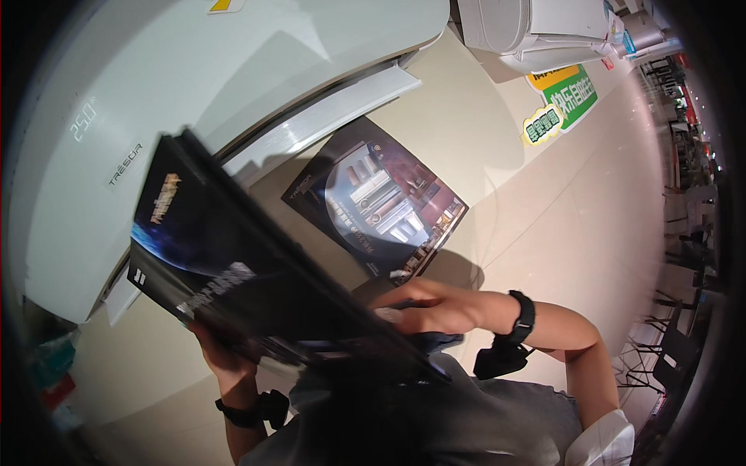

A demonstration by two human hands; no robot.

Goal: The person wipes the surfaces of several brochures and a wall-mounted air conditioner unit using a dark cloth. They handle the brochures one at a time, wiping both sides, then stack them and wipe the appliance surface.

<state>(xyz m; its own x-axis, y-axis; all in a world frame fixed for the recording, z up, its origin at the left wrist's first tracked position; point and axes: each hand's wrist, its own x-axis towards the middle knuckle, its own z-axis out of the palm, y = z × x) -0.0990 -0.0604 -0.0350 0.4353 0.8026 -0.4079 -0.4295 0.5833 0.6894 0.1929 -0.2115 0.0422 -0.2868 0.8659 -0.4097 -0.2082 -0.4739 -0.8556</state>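
Observation:
A large black printed board (210, 233), with a blue arc and pale lettering on its face, stands tilted in front of me. My left hand (225, 353) grips its lower edge, the fingers partly hidden behind it. At the board's right edge, my right hand (435, 307) has its fingers curled against it. Some dark blue material shows under that hand; I cannot make out what it is. Beyond the board, a dark square panel (381, 203) with pictures of appliances lies against the beige surface.
A big white air conditioner (101, 101) with a lit display fills the upper left, its pale flap (334, 109) sticking out below. Another white unit (559, 31) is at the top right. Beside it are green and yellow signs (571, 97). Chairs (672, 361) stand far right.

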